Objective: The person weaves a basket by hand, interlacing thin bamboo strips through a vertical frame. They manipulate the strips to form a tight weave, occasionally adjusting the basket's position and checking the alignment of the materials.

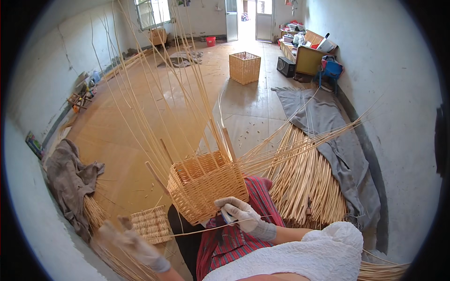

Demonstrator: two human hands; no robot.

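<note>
A half-woven square wicker basket (206, 185) rests tilted on my lap, with long thin willow rods (183, 93) rising from its rim and others fanning out to the right. My right hand (243, 214), in a pale glove, presses against the basket's near lower corner and holds a thin rod (197, 231) that runs leftward. My left hand (133, 243), also gloved and blurred, is out to the lower left, apart from the basket, above a small flat woven panel (151, 225). I cannot tell whether it grips anything.
A thick bundle of willow rods (307, 180) lies on the floor at my right beside a grey cloth (337, 136). A finished square basket (244, 67) stands farther back. Brown cloth (70, 178) and more rods lie along the left wall. Clutter lines the far right wall.
</note>
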